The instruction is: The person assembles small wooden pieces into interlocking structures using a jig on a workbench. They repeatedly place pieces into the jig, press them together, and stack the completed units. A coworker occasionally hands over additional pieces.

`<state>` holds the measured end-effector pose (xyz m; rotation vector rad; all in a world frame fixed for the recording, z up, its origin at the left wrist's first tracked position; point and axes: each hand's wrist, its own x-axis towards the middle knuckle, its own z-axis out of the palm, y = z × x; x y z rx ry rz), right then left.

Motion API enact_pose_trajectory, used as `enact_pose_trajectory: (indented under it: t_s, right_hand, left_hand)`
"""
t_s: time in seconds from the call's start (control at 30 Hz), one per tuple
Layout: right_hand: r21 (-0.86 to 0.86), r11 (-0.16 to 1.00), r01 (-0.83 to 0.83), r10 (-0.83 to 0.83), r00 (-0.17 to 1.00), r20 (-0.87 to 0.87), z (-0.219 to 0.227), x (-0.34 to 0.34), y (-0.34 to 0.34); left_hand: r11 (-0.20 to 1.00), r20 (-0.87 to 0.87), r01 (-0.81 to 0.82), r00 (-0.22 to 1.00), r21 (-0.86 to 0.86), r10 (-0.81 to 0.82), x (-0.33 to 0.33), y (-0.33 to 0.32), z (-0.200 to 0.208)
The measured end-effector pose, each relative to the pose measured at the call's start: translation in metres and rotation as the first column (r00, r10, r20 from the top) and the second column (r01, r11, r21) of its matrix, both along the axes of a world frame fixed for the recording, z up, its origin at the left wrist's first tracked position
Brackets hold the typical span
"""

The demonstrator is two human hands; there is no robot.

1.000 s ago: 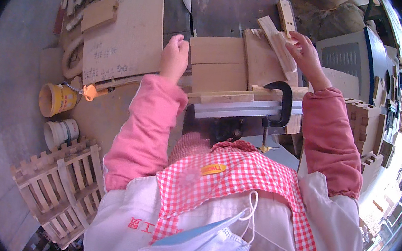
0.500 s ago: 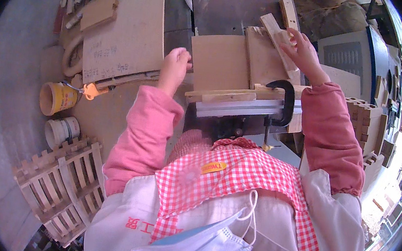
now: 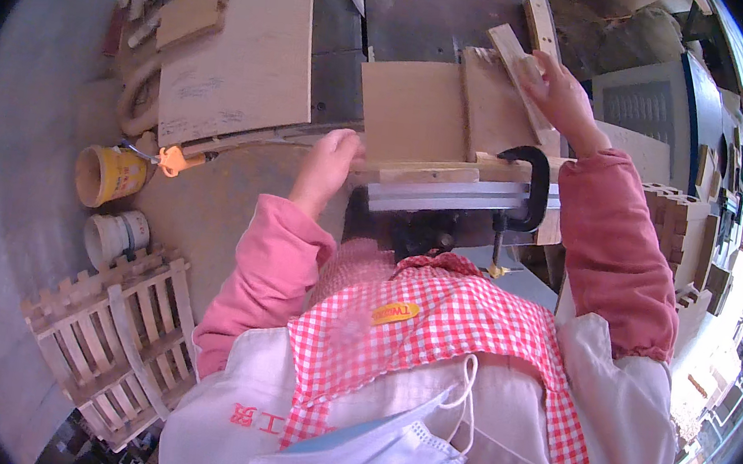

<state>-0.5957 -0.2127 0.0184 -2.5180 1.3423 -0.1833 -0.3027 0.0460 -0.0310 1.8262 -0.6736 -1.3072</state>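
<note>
My right hand is closed over a slanting wooden strip, its fingers round a small raised piece on it. This strip lies across a brownish wooden board. To the left of that board is a thin, pale, flat panel. My left hand is beside the left end of a wooden rail, fingers bent together; whatever is in them is hidden. A black C-clamp grips the rail and the metal bar along its near side.
A large pale board with a small wood block on it lies at the left. Below are an orange-handled tool, a yellow bucket, a white bucket and a slatted wooden rack. Notched wood pieces are stacked at the right.
My left hand has come down toward me, from beside the pale panel to the rail's left end. My right hand stays at the strip, its fingers now lower over the raised piece.
</note>
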Motion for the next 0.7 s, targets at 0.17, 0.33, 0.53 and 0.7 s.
enact_pose_trajectory:
  t_s: [0.17,0.33,0.53,0.7]
  right_hand:
    - [-0.064,0.998,-0.022,0.014,0.992,-0.125,-0.006,0.002,0.000]
    - [-0.060,0.994,-0.091,0.087,0.994,-0.073,0.011,0.008,0.002]
    - [-0.046,0.998,-0.049,0.054,0.991,0.122,0.055,0.062,0.033]
    - [0.031,0.996,-0.079,0.071,0.978,0.197,0.042,0.130,0.065]
  left_hand:
    - [0.972,0.376,-0.055,0.916,-0.229,0.141,0.020,-0.049,-0.003]
    - [0.977,0.537,0.065,0.841,-0.205,0.057,0.006,-0.091,-0.004]
    - [0.950,0.612,0.209,0.790,-0.230,-0.026,0.009,-0.086,-0.013]
    - [0.932,0.697,0.297,0.713,-0.207,-0.073,0.018,-0.093,-0.027]
